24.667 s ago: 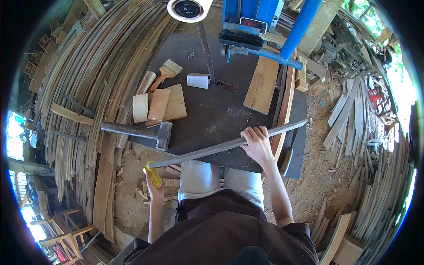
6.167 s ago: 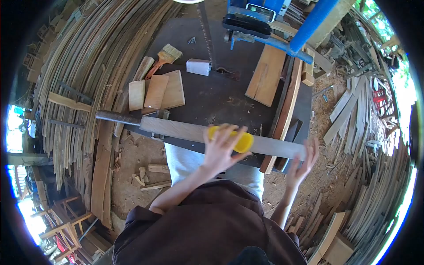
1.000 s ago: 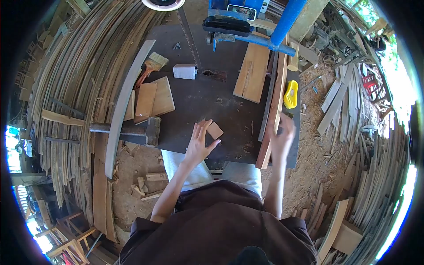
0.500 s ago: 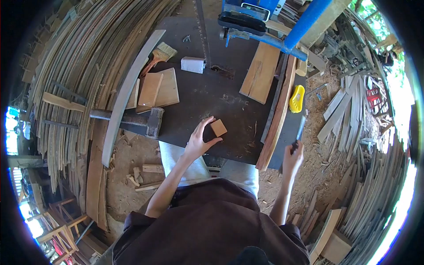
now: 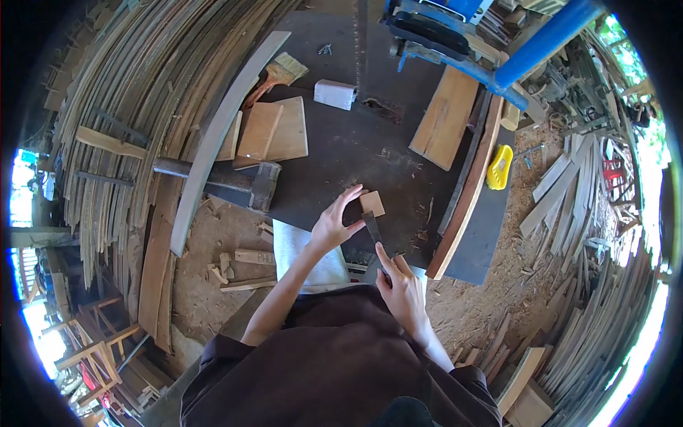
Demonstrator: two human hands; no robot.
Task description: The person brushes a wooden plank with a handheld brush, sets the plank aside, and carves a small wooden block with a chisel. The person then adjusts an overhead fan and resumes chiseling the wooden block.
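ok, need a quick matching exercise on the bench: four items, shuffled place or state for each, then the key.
1. right hand
2. hammer
3. yellow object
4. white block

A. beside the saw blade
B. right of the reddish beam
C. holding a dark bladed tool
D. handle crossed by a long pale board

Pairs: 1-C, 2-D, 3-B, 4-A

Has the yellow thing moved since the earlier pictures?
Yes, rightward: the yellow thing, earlier in the left hand and left of the long wooden rail, now lies to the rail's right.
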